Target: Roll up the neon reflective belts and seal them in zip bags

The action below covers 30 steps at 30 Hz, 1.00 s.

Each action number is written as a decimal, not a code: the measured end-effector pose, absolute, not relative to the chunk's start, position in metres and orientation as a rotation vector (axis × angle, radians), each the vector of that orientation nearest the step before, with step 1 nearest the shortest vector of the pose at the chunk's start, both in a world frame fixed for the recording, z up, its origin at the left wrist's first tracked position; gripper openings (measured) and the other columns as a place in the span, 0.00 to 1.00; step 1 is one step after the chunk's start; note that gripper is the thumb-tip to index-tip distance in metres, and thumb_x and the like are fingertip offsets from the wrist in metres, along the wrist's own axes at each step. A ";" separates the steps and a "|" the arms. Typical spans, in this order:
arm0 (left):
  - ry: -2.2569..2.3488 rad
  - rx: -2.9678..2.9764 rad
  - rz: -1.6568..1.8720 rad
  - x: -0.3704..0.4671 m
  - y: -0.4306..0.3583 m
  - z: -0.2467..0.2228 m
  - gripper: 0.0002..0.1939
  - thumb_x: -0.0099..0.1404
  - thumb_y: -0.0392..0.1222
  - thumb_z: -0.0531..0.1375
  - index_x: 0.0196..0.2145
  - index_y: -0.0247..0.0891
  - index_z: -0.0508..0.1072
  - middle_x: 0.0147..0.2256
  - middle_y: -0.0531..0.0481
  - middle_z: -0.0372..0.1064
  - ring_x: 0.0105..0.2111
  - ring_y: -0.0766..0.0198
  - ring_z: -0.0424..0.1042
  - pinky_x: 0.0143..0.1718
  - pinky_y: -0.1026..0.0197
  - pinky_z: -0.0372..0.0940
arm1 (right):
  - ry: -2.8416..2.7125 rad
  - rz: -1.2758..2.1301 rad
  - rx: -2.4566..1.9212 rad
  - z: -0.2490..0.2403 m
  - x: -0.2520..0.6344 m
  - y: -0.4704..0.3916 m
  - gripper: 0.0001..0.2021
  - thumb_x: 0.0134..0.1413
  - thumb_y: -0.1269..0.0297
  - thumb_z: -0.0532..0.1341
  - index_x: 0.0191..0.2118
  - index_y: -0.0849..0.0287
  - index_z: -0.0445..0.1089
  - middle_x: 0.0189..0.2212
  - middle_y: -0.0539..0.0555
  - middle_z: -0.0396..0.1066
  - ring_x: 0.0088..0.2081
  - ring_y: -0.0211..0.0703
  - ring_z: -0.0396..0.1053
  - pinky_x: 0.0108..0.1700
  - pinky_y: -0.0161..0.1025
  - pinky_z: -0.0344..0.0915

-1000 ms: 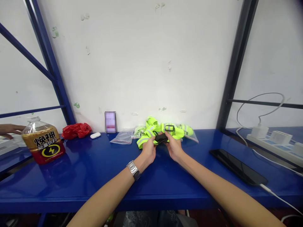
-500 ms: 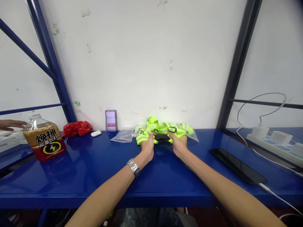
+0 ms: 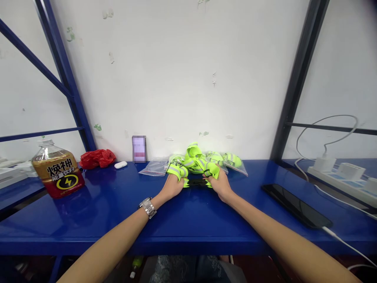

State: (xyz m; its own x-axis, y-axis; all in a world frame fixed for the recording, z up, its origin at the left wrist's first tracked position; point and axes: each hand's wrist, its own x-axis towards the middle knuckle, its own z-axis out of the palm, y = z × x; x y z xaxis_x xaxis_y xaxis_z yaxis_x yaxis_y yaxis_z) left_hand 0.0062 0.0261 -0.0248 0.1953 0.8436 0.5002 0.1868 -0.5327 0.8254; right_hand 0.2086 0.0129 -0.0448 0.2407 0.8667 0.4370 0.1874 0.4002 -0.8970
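Note:
Neon-yellow reflective straps (image 3: 194, 163) with grey bands lie bunched near the back of the blue table. My left hand (image 3: 174, 185) is closed round the left part of the straps, and my right hand (image 3: 219, 184) grips the right part. Between the two hands stretches a black piece (image 3: 196, 183), perhaps a buckle or elastic; its kind is unclear. Behind them are clear bags (image 3: 235, 162) with more neon-yellow material inside. Just left of the straps lies a flat clear zip bag (image 3: 153, 167). My fingertips are partly hidden by the straps.
On the left stand a large drink bottle (image 3: 60, 169), a red plastic bag (image 3: 97, 158) and a white case (image 3: 120, 165). A phone (image 3: 139, 149) leans on the wall. To the right lie a black phone (image 3: 296, 205) on a cable and a power strip (image 3: 341, 179).
My left hand has moved left and slightly down, spreading the straps, so the black piece shows stretched between my hands. Another person's hand at the far left has gone from view.

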 end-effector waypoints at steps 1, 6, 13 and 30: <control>0.943 1.983 1.330 0.003 0.025 -0.025 0.11 0.48 0.27 0.58 0.28 0.40 0.71 0.35 0.47 0.69 0.44 0.53 0.66 0.57 0.53 0.55 | -1.349 0.578 -1.153 -0.042 0.208 0.009 0.25 0.39 0.74 0.55 0.48 0.57 0.66 0.35 0.53 0.76 0.37 0.48 0.75 0.39 0.43 0.70; 0.945 2.284 1.093 0.001 0.020 -0.031 0.12 0.52 0.30 0.56 0.33 0.42 0.71 0.37 0.45 0.68 0.43 0.52 0.67 0.55 0.52 0.57 | -1.730 0.279 -1.352 -0.033 0.207 -0.003 0.23 0.42 0.77 0.51 0.45 0.54 0.71 0.37 0.53 0.76 0.44 0.52 0.71 0.44 0.41 0.64; 0.915 2.446 1.051 0.014 0.026 -0.040 0.15 0.47 0.23 0.53 0.28 0.40 0.69 0.31 0.44 0.67 0.35 0.54 0.69 0.47 0.56 0.62 | -1.950 0.094 -1.499 -0.027 0.195 -0.015 0.23 0.41 0.81 0.49 0.38 0.52 0.72 0.32 0.51 0.76 0.38 0.48 0.71 0.34 0.34 0.53; 0.918 2.347 0.893 0.036 0.015 -0.036 0.04 0.58 0.40 0.57 0.27 0.40 0.70 0.31 0.48 0.71 0.32 0.56 0.70 0.40 0.59 0.63 | -2.098 0.203 -1.417 -0.024 0.190 -0.019 0.24 0.51 0.73 0.49 0.55 0.55 0.63 0.35 0.54 0.75 0.35 0.48 0.69 0.34 0.36 0.52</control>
